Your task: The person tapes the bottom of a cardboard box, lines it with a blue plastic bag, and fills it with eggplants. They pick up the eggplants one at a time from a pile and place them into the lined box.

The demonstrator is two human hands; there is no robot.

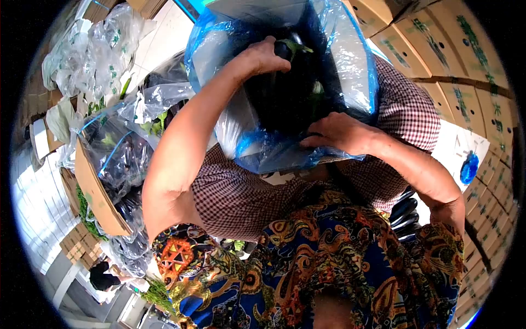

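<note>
A box lined with a blue-tinted plastic bag (257, 145) sits between my knees, with dark purple eggplants (316, 94) inside, largely in shadow. My left hand (264, 57) reaches over the far left part of the box. Its fingers are closed round the stem end of an eggplant (284, 50), whose green cap shows beside the fingertips. At the near right edge, my right hand (341, 134) rests over the liner and the eggplants, fingers stretched out and slightly apart. Deep shadow hides what lies under those fingertips.
Cardboard boxes (402, 49) are stacked along the right side. On the left stand an opened carton (98, 186) of bagged eggplants and a heap of clear plastic bags (90, 52). Loose eggplants (404, 216) lie by my right leg. Another person (103, 277) is at the lower left.
</note>
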